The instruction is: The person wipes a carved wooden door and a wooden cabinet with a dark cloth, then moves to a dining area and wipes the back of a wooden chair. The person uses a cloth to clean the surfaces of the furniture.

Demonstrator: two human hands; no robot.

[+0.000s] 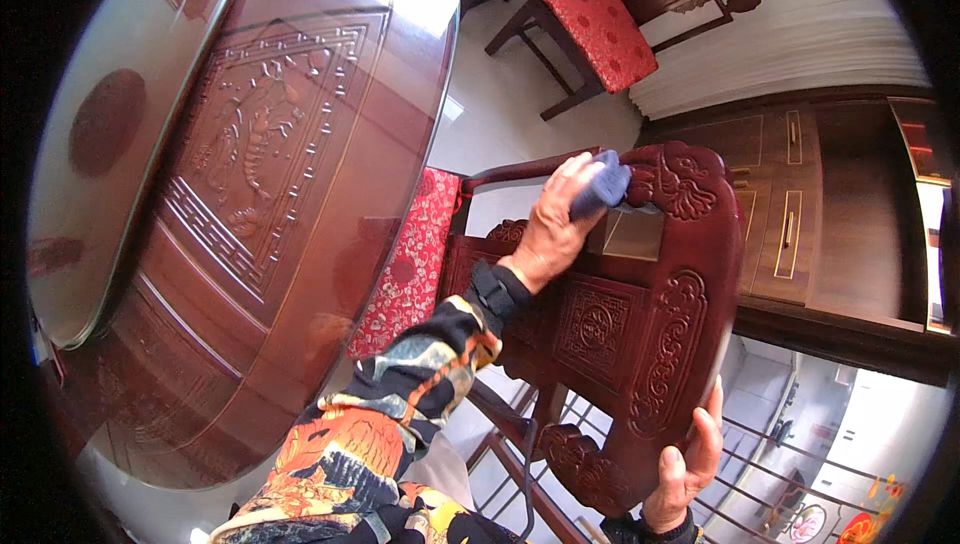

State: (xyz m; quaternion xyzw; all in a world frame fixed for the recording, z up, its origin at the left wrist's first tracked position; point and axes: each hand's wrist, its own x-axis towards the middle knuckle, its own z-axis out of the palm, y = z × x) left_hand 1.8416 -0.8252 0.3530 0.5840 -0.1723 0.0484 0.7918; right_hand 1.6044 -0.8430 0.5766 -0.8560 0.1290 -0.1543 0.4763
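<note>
My left hand (pixel 555 221), at the end of a flower-patterned sleeve, grips a folded blue cloth (pixel 602 185). The cloth lies against the carved top rail of a dark red wooden chair (pixel 679 244), near where the rail meets the curved armrest. Carved panels run down the chair's back, and its seat has a red patterned cushion (pixel 409 259). Low on the right, my right hand (pixel 690 454) is at the outer edge of the chair back. Its thumb and fingers are spread and do not wrap the wood.
A glass-topped carved wooden table (pixel 300 191) with a raised glass turntable (pixel 90 191) stands at left. Another chair with a red cushion (pixel 600 34) is by the far wall. Behind the near chair are a brown cabinet (pixel 780 221) and a dark barred railing (pixel 757 461).
</note>
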